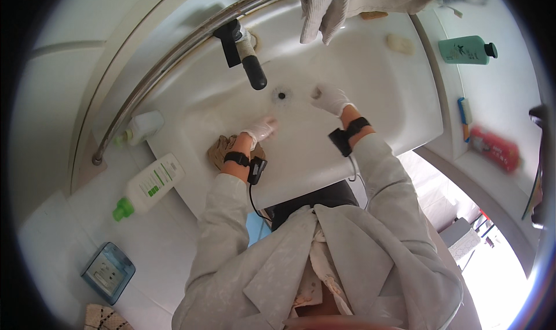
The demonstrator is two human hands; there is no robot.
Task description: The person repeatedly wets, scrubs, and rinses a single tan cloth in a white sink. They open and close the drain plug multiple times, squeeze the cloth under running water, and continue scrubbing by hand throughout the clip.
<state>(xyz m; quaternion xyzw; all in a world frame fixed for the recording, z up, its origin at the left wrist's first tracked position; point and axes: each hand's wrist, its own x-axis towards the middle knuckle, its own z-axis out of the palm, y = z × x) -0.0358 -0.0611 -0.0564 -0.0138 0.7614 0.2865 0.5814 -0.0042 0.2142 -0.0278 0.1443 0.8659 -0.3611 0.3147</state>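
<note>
Left hand (262,129) blurred, right hand (332,100) loosely curled, holds indiscernible; left forearm (234,169) could nudge brown cloth (219,151) over drain (282,96).

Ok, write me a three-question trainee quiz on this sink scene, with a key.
1. Multiple choice: which hand is nearer the crumpled brown fabric? A) right; B) left.
2. True or false: the brush lies between the teal bottle and the red bottle.
3. Fill in: the larger white bottle at the sink's left has a ____ cap.

Key: 1. B, the left hand; 2. True; 3. green.
</note>
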